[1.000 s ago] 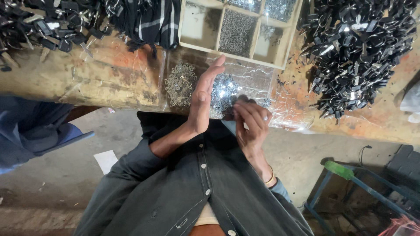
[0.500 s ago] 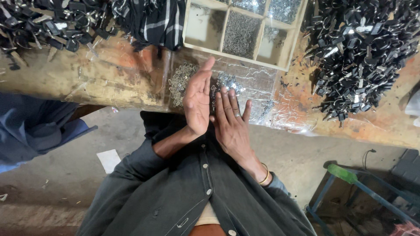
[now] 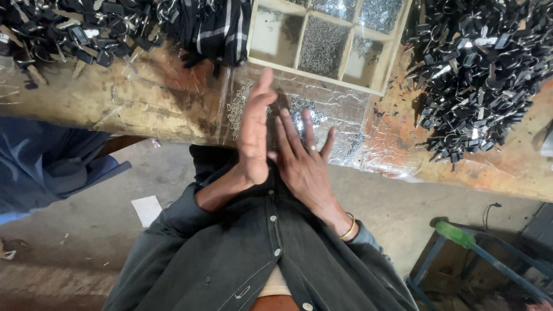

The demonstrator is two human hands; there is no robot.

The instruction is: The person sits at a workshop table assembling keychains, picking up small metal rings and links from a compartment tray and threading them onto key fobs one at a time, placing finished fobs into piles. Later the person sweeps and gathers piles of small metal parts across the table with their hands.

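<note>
Worn wooden bench (image 3: pixel 144 109) under my palms, left hand (image 3: pixel 253 135) edge-up against flat right hand (image 3: pixel 302 164), fingers spread, holding nothing, small metal clips (image 3: pixel 299 109) just beyond my fingertips, likely needing gathering.

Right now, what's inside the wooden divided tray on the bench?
The wooden divided tray holds small metal parts: a full grey heap in the middle compartment, few in those beside it. The upper compartments are cut off by the frame.

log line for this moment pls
left hand open, edge-on | right hand open, flat | both over small metal clips on plastic sheet | nothing held
</note>
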